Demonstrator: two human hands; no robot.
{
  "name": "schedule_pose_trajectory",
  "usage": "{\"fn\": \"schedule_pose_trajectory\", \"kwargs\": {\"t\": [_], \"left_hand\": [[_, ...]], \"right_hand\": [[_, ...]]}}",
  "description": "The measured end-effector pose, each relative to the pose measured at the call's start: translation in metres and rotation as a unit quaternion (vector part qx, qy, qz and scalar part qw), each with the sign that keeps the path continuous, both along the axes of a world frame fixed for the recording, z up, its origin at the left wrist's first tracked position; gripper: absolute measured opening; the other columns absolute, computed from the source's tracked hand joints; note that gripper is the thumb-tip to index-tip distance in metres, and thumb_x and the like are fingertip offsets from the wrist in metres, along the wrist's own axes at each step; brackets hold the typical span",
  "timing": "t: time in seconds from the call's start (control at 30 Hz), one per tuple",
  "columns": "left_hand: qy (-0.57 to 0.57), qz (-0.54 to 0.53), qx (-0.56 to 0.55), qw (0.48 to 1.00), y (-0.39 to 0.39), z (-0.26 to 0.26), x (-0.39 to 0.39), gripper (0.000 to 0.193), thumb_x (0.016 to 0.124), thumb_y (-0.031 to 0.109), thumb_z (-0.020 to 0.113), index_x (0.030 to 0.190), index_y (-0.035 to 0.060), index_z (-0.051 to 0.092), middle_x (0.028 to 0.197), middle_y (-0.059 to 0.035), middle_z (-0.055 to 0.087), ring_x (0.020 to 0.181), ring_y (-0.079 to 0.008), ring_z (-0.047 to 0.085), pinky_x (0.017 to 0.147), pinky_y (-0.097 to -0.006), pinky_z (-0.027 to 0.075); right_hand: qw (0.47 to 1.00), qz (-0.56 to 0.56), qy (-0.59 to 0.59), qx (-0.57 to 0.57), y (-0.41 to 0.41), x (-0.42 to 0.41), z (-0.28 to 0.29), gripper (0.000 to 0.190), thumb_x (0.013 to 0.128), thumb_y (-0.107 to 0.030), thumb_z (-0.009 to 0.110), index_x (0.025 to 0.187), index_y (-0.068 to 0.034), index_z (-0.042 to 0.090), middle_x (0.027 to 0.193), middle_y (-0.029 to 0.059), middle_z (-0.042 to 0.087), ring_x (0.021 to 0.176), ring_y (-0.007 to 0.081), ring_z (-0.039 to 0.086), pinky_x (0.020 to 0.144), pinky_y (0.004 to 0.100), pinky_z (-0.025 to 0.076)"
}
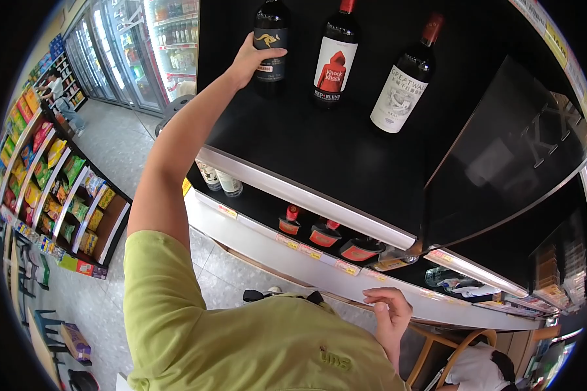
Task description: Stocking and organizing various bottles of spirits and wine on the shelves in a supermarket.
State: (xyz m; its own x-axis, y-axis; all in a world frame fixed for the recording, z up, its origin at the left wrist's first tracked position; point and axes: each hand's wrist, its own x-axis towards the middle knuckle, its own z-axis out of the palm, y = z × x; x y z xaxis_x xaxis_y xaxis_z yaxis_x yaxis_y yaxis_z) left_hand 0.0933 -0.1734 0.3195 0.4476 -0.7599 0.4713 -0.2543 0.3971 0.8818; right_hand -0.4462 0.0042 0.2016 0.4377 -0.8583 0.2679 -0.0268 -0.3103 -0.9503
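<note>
With my arm stretched up and forward, my left hand (254, 58) wraps around a dark wine bottle (272, 46) whose label shows a gold kangaroo. That bottle stands upright at the left end of a black shelf (303, 132). To its right is a red-capped wine bottle (335, 68) with a red hooded figure on a white label. Farther right stands another wine bottle (405, 90) with a pale label and dark red neck foil. My right hand (391, 308) hangs near my chest, fingers loosely curled, thumb apart, nothing visible in it.
Below the shelf's metal edge (303, 195), a lower shelf holds several red-labelled bottles (325, 234) and price tags. A dark glossy panel (504, 146) borders the right side. Snack racks (63, 185), glass-door refrigerators (117, 54) and a person (61, 95) are at left. Another person (474, 366) sits lower right.
</note>
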Motion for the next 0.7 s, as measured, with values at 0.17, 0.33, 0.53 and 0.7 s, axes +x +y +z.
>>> {"fn": "schedule_pose_trajectory", "kwargs": {"t": [0.17, 0.33, 0.53, 0.7], "left_hand": [[-0.047, 0.004, 0.006, 0.999, -0.008, -0.002, 0.007, 0.081, 0.069, 0.027, 0.089, 0.13, 0.0047, 0.04, 0.113, -0.0108, 0.059, 0.107, -0.0221, 0.061, 0.096, -0.0377, 0.051], [-0.125, 0.072, 0.052, 0.988, -0.018, -0.001, 0.017, 0.104, 0.07, 0.038, 0.089, 0.144, 0.0018, 0.026, 0.124, -0.015, 0.056, 0.117, -0.0251, 0.058, 0.101, -0.0385, 0.047], [-0.137, 0.171, 0.051, 0.974, 0.022, -0.006, -0.006, 0.097, 0.07, 0.034, 0.089, 0.143, -0.0041, 0.038, 0.132, -0.0181, 0.055, 0.124, -0.0276, 0.054, 0.104, -0.0377, 0.044], [-0.111, 0.172, -0.149, 0.967, 0.104, -0.005, -0.112, 0.038, 0.095, 0.012, 0.064, 0.13, -0.0004, 0.056, 0.128, -0.0174, 0.061, 0.12, -0.0244, 0.058, 0.105, -0.0337, 0.043]], "right_hand": [[1.0, 0.003, 0.014, 0.027, -0.002, 0.003, -0.003, 0.014, 0.087, -0.005, 0.062, 0.097, 0.003, 0.067, 0.091, 0.0122, 0.072, 0.08, 0.0172, 0.069, 0.076, 0.0296, 0.053], [0.998, 0.031, 0.037, 0.035, -0.004, 0.006, -0.007, 0.013, 0.085, 0.0, 0.063, 0.097, 0.001, 0.068, 0.09, 0.0108, 0.073, 0.081, 0.0174, 0.069, 0.075, 0.0295, 0.054], [0.995, 0.054, 0.084, 0.015, -0.008, 0.001, -0.009, 0.012, 0.085, -0.002, 0.067, 0.097, 0.0, 0.069, 0.087, 0.0102, 0.072, 0.078, 0.0171, 0.07, 0.072, 0.0291, 0.055], [0.993, 0.005, 0.085, 0.077, -0.016, -0.01, -0.053, 0.013, 0.088, -0.011, 0.071, 0.097, -0.002, 0.068, 0.088, 0.0097, 0.072, 0.079, 0.018, 0.071, 0.072, 0.0301, 0.056]]}}
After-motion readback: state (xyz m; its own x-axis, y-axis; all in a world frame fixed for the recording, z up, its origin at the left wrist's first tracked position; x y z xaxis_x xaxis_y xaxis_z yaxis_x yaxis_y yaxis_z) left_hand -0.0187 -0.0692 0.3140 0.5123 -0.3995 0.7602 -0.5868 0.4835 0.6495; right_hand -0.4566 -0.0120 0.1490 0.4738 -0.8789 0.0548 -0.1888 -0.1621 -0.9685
